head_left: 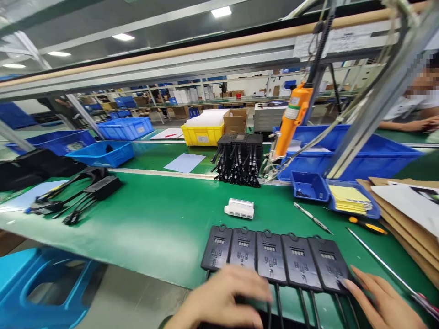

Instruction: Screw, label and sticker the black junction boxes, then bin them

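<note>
Five black controller boxes with small digit windows lie side by side at the near edge of the green bench, cables towards me. Over the cables and the lower edge of the second black box (243, 246) is my left hand (228, 297), blurred, its thumb and fingers apart with nothing seen between them. At the right end, my right hand (386, 297) has its thumb on the lower right corner of the last black controller box (327, 262) and its fingers along that side. Something dark shows between thumb and fingers. Behind the row lie two white cylinders (239, 209).
Black cabled units (240, 157) are stacked behind. An orange power tool (293, 119) hangs above. To the right are a tweezer-like tool (313, 218), a small blue bin (309, 186), yellow slips (350, 198), a screwdriver (368, 225) and cardboard (408, 224). A blue stool (44, 288) stands left.
</note>
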{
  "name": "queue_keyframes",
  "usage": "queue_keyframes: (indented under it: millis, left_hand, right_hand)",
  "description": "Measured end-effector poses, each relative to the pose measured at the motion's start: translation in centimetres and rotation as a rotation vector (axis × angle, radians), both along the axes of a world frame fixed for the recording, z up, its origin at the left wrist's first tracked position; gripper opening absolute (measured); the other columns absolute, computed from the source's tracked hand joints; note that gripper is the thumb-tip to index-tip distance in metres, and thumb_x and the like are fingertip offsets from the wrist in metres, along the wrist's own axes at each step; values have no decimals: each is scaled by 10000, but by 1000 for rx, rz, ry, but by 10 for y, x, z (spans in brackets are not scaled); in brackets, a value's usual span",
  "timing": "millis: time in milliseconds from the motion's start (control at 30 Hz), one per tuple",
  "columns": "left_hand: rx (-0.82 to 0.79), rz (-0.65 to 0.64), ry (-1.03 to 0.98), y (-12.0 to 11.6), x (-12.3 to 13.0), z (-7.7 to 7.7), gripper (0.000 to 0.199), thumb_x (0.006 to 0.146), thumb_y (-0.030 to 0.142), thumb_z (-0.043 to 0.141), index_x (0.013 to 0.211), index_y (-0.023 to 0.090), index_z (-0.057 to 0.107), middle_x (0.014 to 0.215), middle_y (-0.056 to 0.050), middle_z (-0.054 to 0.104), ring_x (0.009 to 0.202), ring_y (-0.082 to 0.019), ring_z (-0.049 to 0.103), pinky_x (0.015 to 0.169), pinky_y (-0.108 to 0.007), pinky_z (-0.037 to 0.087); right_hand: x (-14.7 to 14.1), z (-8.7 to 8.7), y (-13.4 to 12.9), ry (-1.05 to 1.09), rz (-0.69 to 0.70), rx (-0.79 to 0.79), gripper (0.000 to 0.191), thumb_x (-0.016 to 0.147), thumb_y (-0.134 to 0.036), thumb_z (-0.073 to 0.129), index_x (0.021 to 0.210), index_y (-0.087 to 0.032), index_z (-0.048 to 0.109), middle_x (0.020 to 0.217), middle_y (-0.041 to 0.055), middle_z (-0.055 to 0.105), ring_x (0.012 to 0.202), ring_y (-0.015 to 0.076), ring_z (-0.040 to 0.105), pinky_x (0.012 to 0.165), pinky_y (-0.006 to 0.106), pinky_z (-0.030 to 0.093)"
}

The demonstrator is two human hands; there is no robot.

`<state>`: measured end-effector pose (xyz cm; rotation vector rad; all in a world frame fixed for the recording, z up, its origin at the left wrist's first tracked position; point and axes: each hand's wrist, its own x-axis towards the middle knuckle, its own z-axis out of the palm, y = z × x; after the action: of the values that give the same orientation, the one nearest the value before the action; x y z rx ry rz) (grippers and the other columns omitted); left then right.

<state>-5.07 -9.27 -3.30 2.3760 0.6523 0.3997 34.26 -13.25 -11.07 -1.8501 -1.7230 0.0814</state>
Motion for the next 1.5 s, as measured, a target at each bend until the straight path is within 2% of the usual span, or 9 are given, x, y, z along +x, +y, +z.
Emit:
queue_keyframes:
  millis: [100, 233, 367, 600, 833, 1133, 1267, 1367, 1500]
  left_hand:
    - [159, 346, 173, 26, -18, 0, 921, 800, 765, 501, 1518, 238, 268, 1529, -139, 356, 1398, -372, 324, 1136, -559, 275]
    - [380, 385, 379, 41, -19, -21, 1023, 767, 812, 482, 1538, 212, 180, 1585, -180, 174, 1438, -426, 165, 1134, -638, 168]
    - [489, 384, 412, 37, -16, -31, 964, 822, 766, 465, 1546, 236, 115, 1590, -159, 176, 1430, -410, 216, 1128, -598, 223]
    - [533, 391, 417, 38, -16, -26, 981, 810, 787, 452, 1547, 240, 105, 1584, -156, 205, 1417, -400, 262, 1130, -572, 228]
    - [615, 397, 418, 37, -16, -29, 961, 827, 775, 439, 1545, 221, 121, 1567, -166, 256, 1403, -394, 297, 1110, -559, 256]
    - [640, 401, 439, 37, -17, -26, 951, 832, 764, 444, 1542, 209, 140, 1559, -167, 276, 1412, -374, 291, 1112, -538, 262]
    - [638, 413, 396, 36, -15, -28, 949, 831, 740, 485, 1541, 210, 147, 1559, -171, 268, 1411, -398, 280, 1107, -578, 274]
    - [499, 304, 243, 31, 5, -39, 919, 810, 730, 523, 1522, 217, 252, 1547, -169, 296, 1398, -418, 296, 1096, -597, 293]
    - [-27, 102, -23, 19, 41, -47, 569, 857, 679, 494, 1301, 339, 598, 1264, -98, 650, 1177, -332, 597, 942, -483, 501]
  right_hand:
    - [-30, 14, 14, -159, 35, -61, 794, 874, -672, 368, 1340, -48, 528, 1398, 231, 513, 1304, 393, 471, 1040, 584, 415]
    - [-100, 28, 19, -237, 240, -176, 953, 802, -689, 511, 1462, -17, 367, 1543, 269, 242, 1430, 450, 182, 1098, 678, 234]
    - [-147, 43, -2, -82, 802, -213, 575, 907, -492, 509, 1447, -310, 435, 1479, 54, 470, 1362, 278, 428, 1066, 443, 427]
    - [-99, 70, -2, -54, 519, -184, 397, 989, -375, 391, 1328, -285, 576, 1217, 85, 661, 1144, 222, 620, 929, 349, 534]
    - [-82, 40, -7, -112, 473, 34, 264, 985, -249, 402, 1014, -178, 655, 830, 49, 585, 630, 78, 597, 623, 152, 514]
    - [-70, 48, -3, 181, 396, 27, 237, 956, -315, 504, 746, -211, 545, 815, 30, 657, 758, 138, 659, 679, 205, 532]
    - [-62, 39, 8, -48, 225, 9, 416, 923, -473, 508, 1145, -142, 629, 1276, 191, 618, 1192, 310, 581, 954, 459, 507]
    - [-75, 51, 7, -135, 462, -120, 720, 867, -524, 576, 1421, -81, 454, 1477, 235, 410, 1370, 359, 393, 1094, 539, 359]
    - [-86, 87, 5, 151, 854, -311, 329, 960, -382, 486, 1134, -215, 710, 1114, 44, 735, 1061, 189, 671, 1015, 292, 443]
